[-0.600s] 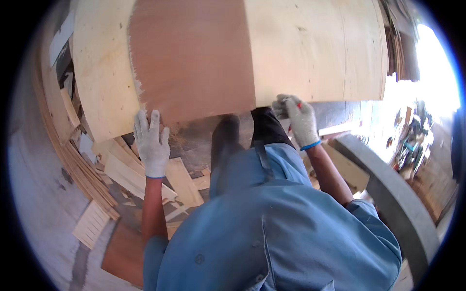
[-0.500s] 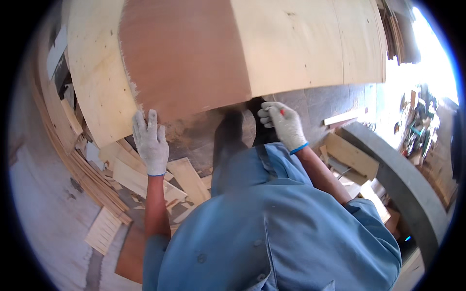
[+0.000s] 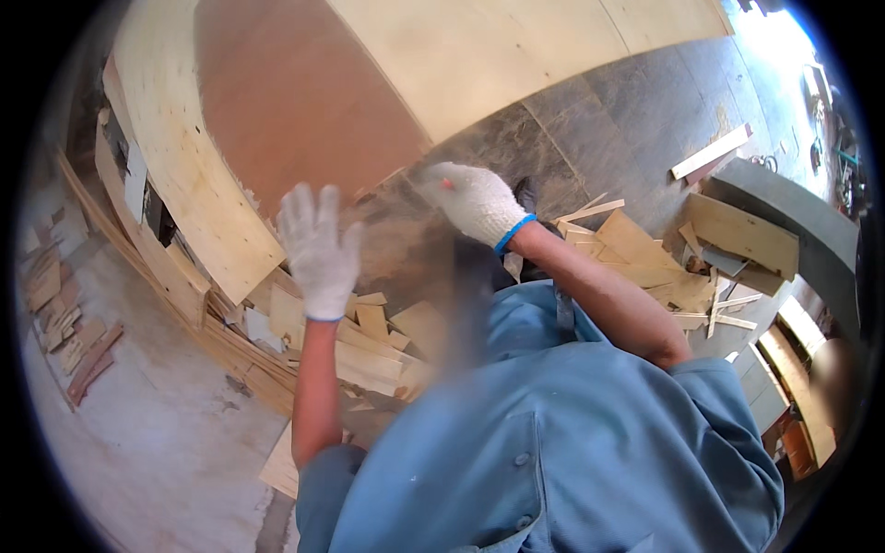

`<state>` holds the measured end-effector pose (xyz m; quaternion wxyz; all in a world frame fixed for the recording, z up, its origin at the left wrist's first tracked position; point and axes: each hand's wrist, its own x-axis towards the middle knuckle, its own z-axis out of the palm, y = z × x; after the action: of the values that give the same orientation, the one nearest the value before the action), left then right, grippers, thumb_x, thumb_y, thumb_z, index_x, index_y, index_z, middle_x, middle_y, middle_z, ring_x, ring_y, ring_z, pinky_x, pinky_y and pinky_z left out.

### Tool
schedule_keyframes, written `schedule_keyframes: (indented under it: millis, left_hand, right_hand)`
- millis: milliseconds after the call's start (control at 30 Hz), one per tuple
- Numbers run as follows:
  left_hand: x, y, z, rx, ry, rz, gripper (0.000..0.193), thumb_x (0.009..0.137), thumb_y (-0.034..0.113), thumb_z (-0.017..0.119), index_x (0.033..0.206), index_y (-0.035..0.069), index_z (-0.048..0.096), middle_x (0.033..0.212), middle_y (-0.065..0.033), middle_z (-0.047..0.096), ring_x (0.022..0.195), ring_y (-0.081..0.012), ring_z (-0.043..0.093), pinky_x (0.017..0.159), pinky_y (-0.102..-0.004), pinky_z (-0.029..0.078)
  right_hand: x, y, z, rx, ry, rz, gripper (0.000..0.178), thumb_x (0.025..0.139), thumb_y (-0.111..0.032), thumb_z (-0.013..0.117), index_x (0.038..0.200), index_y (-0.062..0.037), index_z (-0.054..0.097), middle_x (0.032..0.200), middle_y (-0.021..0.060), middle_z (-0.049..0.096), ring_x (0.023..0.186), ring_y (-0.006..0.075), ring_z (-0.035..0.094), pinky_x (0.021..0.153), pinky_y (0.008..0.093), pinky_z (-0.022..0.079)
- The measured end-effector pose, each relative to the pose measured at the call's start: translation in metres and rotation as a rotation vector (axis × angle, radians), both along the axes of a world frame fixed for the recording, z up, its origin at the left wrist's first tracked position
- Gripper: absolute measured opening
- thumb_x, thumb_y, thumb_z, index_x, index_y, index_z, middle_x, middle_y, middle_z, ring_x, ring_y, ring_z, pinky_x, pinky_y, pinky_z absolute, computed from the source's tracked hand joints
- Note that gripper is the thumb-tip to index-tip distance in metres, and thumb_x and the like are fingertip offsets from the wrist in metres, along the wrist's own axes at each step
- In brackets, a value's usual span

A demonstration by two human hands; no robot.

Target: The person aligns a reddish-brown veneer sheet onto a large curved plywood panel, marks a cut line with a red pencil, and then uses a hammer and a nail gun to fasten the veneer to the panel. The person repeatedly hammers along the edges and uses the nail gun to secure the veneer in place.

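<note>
My left hand (image 3: 318,249), in a white knit glove, is open with its fingers spread. It is at the near end of a reddish-brown sheet (image 3: 295,101), close to the corner of a pale plywood strip (image 3: 189,157); whether it touches either cannot be told. My right hand (image 3: 475,203), gloved alike with a blue cuff, is closed near the corner where the brown sheet meets a wide pale plywood panel (image 3: 516,55). A small red spot shows at its fingers, which are blurred. What they hold, if anything, I cannot make out.
Wood offcuts (image 3: 378,350) litter the floor below my left hand, with another heap (image 3: 645,258) to the right. A grey curved beam (image 3: 793,203) stands at the right. Long wooden strips (image 3: 230,355) run along the left side, and a white-edged board (image 3: 710,152) lies on the floor.
The view has swung, and the panels now sit higher and further left. My right hand has moved left toward the brown sheet's corner. The left hand's fingers have spread wider.
</note>
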<state>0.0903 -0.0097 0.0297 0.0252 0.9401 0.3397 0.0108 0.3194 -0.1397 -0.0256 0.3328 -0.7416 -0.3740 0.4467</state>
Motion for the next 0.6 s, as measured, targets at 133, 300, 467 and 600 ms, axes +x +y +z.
schedule_keyframes:
  millis: [133, 300, 467, 600]
  left_hand:
    - [0.071, -0.013, -0.032, -0.03, -0.131, -0.159, 0.071, 0.09, 0.033, 0.078, 0.154, 0.017, 0.052, 0.164, -0.0183, 0.041, 0.152, -0.0409, 0.034, 0.126, -0.0554, 0.026]
    - [0.094, -0.002, -0.068, 0.108, -0.207, -0.151, 0.07, 0.089, 0.032, 0.079, 0.153, 0.021, 0.053, 0.163, -0.0115, 0.045, 0.15, -0.0362, 0.039, 0.125, -0.0554, 0.028]
    - [0.097, -0.002, -0.069, 0.089, -0.234, -0.136, 0.07, 0.086, 0.029, 0.081, 0.151, 0.023, 0.056, 0.161, -0.0092, 0.047, 0.149, -0.0342, 0.042, 0.124, -0.0543, 0.03]
    - [0.093, -0.002, -0.071, 0.094, -0.252, -0.134, 0.071, 0.084, 0.027, 0.083, 0.15, 0.024, 0.057, 0.161, -0.0084, 0.048, 0.149, -0.033, 0.042, 0.125, -0.0535, 0.03]
  right_hand:
    - [0.015, -0.05, -0.019, -0.075, 0.018, 0.016, 0.032, 0.102, -0.035, 0.054, 0.112, -0.0095, 0.071, 0.109, 0.0209, 0.072, 0.103, 0.0443, 0.067, 0.089, 0.0508, 0.052]
    - [0.037, -0.115, -0.04, -0.168, 0.003, -0.037, 0.031, 0.102, -0.029, 0.057, 0.115, -0.0052, 0.072, 0.106, 0.0204, 0.074, 0.1, 0.0388, 0.07, 0.087, 0.0447, 0.054]
    - [0.046, -0.15, -0.066, -0.213, 0.066, -0.126, 0.036, 0.103, -0.035, 0.051, 0.109, -0.0066, 0.072, 0.111, 0.0236, 0.07, 0.107, 0.0464, 0.064, 0.091, 0.0521, 0.051]
    - [0.047, -0.143, -0.059, -0.225, 0.071, -0.132, 0.034, 0.102, -0.034, 0.054, 0.109, -0.0061, 0.072, 0.109, 0.0243, 0.071, 0.106, 0.0468, 0.064, 0.09, 0.0523, 0.051]
